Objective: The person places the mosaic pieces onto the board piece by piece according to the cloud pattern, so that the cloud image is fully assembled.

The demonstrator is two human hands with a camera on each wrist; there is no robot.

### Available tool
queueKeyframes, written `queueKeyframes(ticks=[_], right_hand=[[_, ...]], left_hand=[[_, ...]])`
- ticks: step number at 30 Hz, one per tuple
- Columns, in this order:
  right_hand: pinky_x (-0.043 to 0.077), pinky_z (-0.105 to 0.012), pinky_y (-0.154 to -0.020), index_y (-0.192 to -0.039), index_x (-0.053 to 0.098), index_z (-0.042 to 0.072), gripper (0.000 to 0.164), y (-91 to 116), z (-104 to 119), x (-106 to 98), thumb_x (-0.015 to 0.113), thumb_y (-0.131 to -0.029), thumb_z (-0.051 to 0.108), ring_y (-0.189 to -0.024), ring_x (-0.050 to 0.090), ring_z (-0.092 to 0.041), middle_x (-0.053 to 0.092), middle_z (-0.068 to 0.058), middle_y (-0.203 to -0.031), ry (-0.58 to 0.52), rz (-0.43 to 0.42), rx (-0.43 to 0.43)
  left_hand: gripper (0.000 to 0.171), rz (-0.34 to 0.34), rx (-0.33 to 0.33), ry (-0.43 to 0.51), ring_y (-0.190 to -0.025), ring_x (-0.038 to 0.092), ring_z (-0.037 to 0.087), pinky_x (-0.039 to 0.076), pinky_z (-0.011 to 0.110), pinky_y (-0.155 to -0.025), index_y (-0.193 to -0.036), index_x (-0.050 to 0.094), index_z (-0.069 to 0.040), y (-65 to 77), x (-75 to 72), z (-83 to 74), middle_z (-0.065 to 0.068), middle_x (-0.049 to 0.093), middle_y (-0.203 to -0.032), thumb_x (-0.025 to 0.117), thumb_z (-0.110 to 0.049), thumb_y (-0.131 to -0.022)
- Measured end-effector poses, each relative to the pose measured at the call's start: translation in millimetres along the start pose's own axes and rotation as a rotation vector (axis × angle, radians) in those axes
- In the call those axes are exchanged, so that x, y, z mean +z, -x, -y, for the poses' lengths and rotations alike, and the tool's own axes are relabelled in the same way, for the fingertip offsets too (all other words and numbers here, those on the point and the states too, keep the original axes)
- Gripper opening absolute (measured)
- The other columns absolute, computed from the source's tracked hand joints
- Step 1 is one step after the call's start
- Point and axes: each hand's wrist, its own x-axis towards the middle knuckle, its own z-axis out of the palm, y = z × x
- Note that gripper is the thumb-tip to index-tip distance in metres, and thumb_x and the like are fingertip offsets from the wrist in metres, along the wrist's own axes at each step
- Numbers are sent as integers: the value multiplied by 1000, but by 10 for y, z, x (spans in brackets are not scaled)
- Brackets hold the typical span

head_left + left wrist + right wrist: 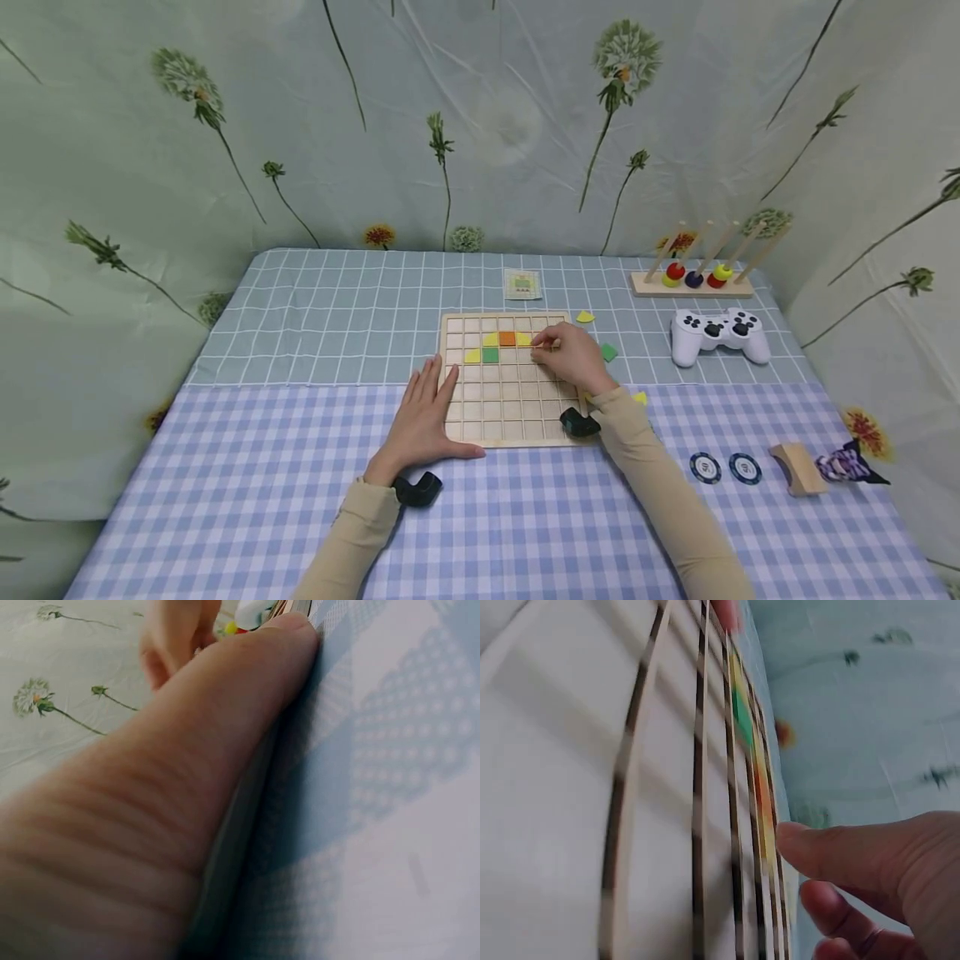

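A wooden grid board (pixel 510 408) lies in the middle of the table. In its upper rows sit an orange tile (pixel 507 338), a green tile (pixel 491 355) and several yellow pieces, one of them a rounded yellow tile (pixel 523 339) right of the orange one. My left hand (pixel 420 425) rests with spread fingers along the board's left edge, thumb at the front corner. Over the upper right cells my right hand (pixel 573 354) reaches in, fingertips beside that yellow tile. The right wrist view shows its thumb (pixel 802 844) apart from the bent fingers, nothing visible between them.
Loose pieces lie right of the board: a yellow piece (pixel 585 317) and a green piece (pixel 609 352). Behind it is a small patterned card (pixel 522 284). Farther right are a bead rack (pixel 652 286), a white game controller (pixel 720 333), two chips (pixel 705 468) and a wooden block (pixel 799 469).
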Motion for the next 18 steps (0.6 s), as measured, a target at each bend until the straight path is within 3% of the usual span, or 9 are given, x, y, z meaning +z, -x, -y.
queueKeyframes(ticks=[5, 9, 14, 18], right_hand=[[37, -31, -49, -97, 73, 7, 17, 128, -287, -307, 71, -85, 19, -61, 50, -21, 62, -7, -86, 55, -59, 94], [41, -36, -57, -100, 71, 3, 24, 214, -445, -462, 73, -83, 20, -74, 55, -27, 62, -13, -90, 147, -101, 181], [44, -41, -66, -104, 69, -2, 33, 288, -550, -525, 74, -82, 23, -84, 56, -31, 60, -18, -94, 205, -81, 278], [45, -42, -69, -103, 68, -3, 33, 315, -578, -527, 73, -84, 23, -86, 56, -32, 61, -18, -96, 211, -70, 291]], left_hand=[[129, 10, -12, -8, -143, -4, 30, -3, 42, -114, -152, 16, -6, 7, -9, 3, 20, 0, -156, 64, -81, -59], [129, 3, -2, -10, -143, -3, 31, -1, 43, -114, -152, 17, -5, 7, -4, 9, 20, 1, -156, 63, -82, -60], [129, 9, -3, -1, -143, -4, 31, -2, 43, -114, -152, 16, -6, 5, -3, 3, 20, 1, -156, 64, -81, -59], [129, 6, -2, 2, -143, -4, 30, -2, 43, -114, -152, 16, -6, -1, 1, -10, 20, 1, -156, 66, -80, -59]])
